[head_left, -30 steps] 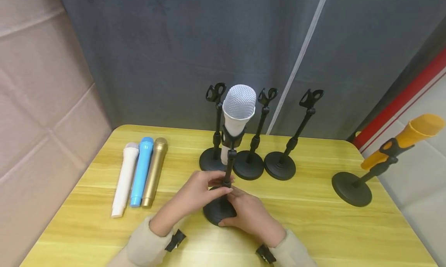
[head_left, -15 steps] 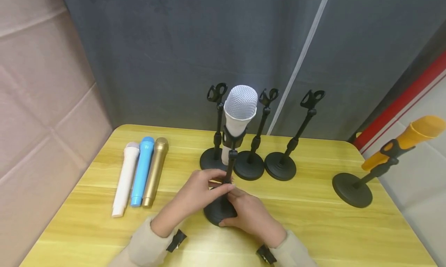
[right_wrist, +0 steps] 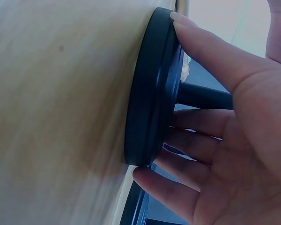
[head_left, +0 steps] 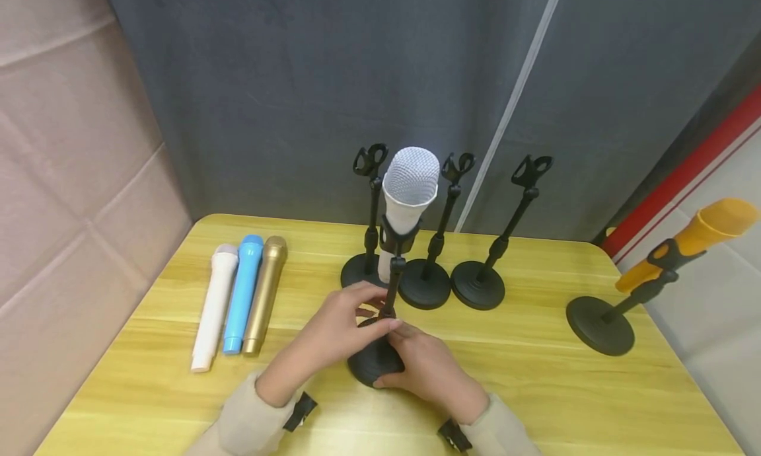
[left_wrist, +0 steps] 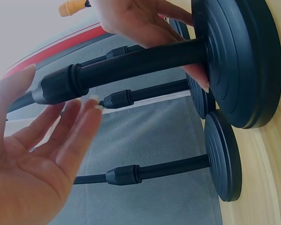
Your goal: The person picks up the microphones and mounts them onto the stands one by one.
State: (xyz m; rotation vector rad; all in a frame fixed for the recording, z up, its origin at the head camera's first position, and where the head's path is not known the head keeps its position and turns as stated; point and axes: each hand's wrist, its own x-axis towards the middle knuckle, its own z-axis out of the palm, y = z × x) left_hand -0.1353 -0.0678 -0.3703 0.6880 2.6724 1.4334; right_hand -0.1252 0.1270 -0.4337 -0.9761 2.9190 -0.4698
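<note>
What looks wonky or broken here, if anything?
Nothing looks broken or spilled. The orange microphone in its stand at the right of the table seems to lean outward, though the camera's angle may exaggerate that.

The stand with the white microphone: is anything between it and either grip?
Nothing visible. The right grip holds the stand's base, and the left grip has thumb and fingers around its pole. The three empty stands are behind it, not in between.
</note>
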